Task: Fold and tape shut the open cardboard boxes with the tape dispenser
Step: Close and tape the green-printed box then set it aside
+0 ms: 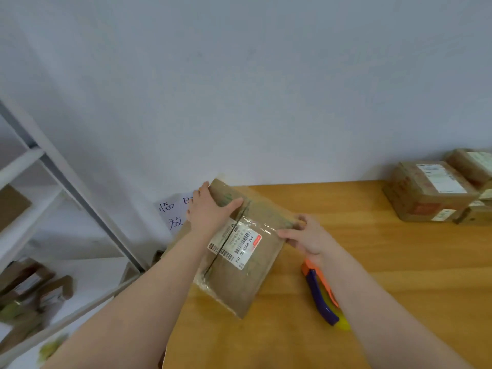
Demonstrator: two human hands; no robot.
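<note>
Head view: we see a wooden table [399,262] with a cardboard box [247,275] at its left edge, flaps closed, held between both hands. The left hand [210,211] grips the far corner, thumb across the top and fingers curled over the edge. The right hand [303,235] pinches the right edge. The tape dispenser [318,291] lies on the table beneath the right wrist, just beside the box.

Open wooden worktop [386,257] runs between the cardboard box [239,283] in the middle and the stacked parcels [426,193] at the far right. The tape dispenser [317,291] lies just right of the box. Behind, the wall [266,102] blocks the way; left, off the worktop's edge, stands a metal shelf rack [80,196].
</note>
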